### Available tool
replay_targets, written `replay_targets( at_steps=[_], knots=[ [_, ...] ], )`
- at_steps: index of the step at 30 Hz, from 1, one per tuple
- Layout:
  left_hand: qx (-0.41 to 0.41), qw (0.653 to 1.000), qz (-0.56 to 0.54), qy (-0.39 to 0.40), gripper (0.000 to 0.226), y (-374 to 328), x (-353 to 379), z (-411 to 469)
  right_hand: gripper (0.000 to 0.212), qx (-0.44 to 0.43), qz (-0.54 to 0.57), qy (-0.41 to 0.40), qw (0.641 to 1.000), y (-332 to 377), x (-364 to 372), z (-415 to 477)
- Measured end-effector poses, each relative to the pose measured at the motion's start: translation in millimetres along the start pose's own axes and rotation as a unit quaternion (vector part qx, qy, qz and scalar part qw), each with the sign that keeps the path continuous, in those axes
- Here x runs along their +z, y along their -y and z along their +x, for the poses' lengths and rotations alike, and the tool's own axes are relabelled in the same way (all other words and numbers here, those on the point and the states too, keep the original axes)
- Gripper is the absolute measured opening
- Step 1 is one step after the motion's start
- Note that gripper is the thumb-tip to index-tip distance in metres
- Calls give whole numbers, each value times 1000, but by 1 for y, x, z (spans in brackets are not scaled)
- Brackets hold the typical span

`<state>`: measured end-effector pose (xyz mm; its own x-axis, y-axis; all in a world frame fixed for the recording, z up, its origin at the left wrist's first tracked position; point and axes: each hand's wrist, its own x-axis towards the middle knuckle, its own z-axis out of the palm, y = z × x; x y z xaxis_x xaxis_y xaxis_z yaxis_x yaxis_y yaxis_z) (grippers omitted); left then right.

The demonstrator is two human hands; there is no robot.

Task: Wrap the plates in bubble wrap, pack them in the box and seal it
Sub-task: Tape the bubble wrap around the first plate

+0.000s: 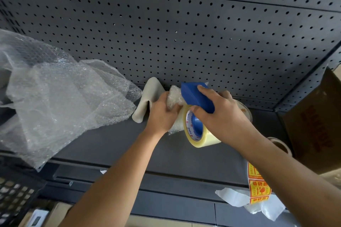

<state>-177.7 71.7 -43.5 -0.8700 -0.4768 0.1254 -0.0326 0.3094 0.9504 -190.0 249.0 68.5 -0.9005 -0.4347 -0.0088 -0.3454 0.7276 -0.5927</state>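
The wrapped plate [174, 97] sits just left of the tape roll [203, 138] and touches it, held above the dark shelf [114, 145]. The left hand [162, 114] grips it with fingers curled round the cushioned edge. The right hand [221, 114] has its fingers wrapped round the blue dispenser [195, 97] that carries the roll.

The bundle is probably light but breakable. Its plastic skin looks slick and springy, so a pinch on loose wrap could slip. It is better to clamp across the rim, where the hard plate backs the padding, and to keep the overlapping flap pressed flat while the tape goes on.

A bare plate [246, 111] lies just right of the roll, behind the right hand. Spare bubble wrap [64, 94] is piled well to the left of the roll, and the cardboard box [313, 125] stands well to the right.
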Motion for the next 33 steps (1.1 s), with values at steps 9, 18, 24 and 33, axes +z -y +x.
replay_targets(
  at_steps=[9,18,24,33],
  knots=[
    [-38,998,-26,-38,23,-1,1,1,63,-3,-59,19,998,-3,-3,-35],
    [-88,987,-137,15,28,-9,7,-12,61,7,-105,58,993,-14,13,-36],
    [-182,946,-223,148,38,-13,-20,-2,60,20,-101,77,992,-13,5,-26],
    [-118,984,-114,75,41,-24,-5,1,43,8,-144,187,972,16,-21,-13]
  ],
)
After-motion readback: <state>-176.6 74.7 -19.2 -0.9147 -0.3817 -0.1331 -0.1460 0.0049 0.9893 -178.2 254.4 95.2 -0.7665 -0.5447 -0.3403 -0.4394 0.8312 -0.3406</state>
